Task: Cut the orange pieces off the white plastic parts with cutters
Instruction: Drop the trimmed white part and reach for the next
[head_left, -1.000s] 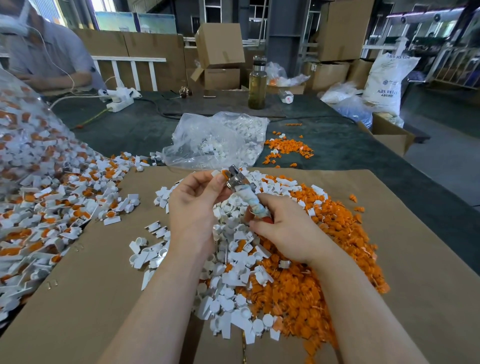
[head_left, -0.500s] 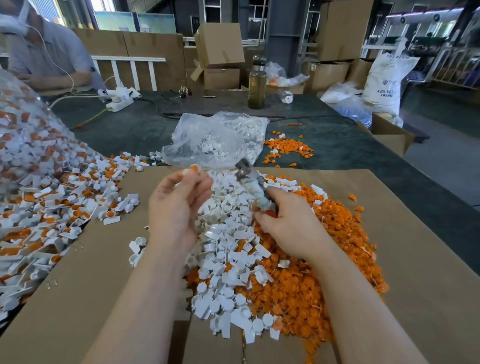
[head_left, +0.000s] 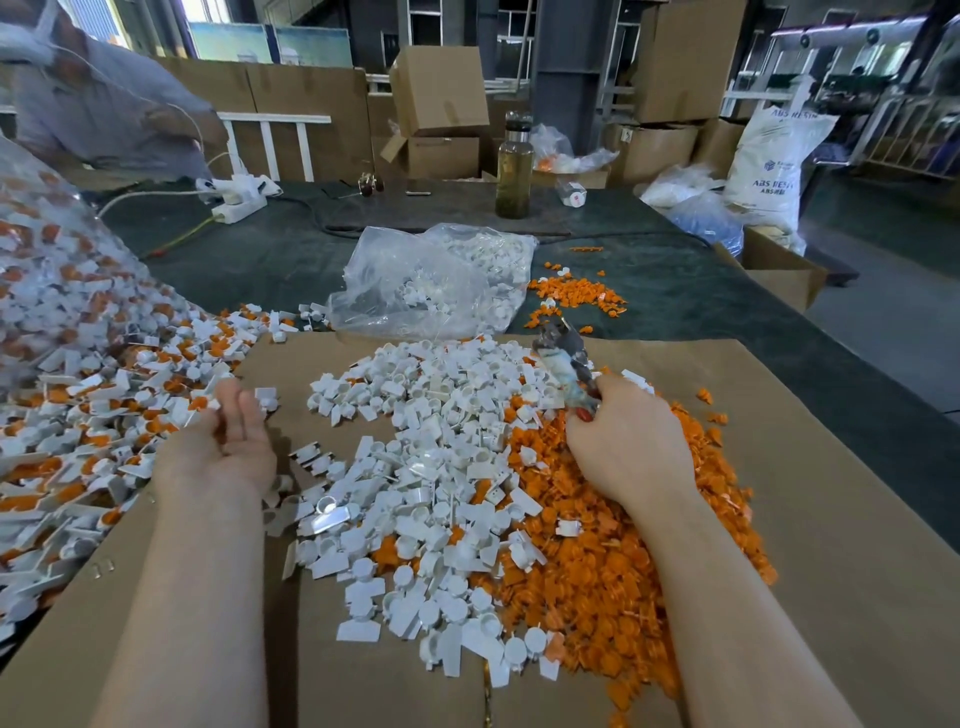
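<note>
Uncut parts (head_left: 104, 410), white with orange pieces attached, are heaped along the cardboard sheet's (head_left: 831, 519) left edge, spilling from a clear bag; much work appears to remain. At the sheet's middle lie a large pile of trimmed white parts (head_left: 431, 467) and, to its right, a pile of cut orange pieces (head_left: 613, 561). The left hand (head_left: 228, 436) reaches into the uncut heap, fingers loosely extended, fingertips touching parts, nothing visibly grasped. The right hand (head_left: 623, 441) clenches the cutters (head_left: 563, 364), tips pointing up and away.

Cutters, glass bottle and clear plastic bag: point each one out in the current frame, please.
cutters (head_left: 563, 364): head view, on the handles above the right hand.
glass bottle (head_left: 514, 176): head view, on its body.
clear plastic bag (head_left: 431, 283): head view, on its crumpled middle.
</note>
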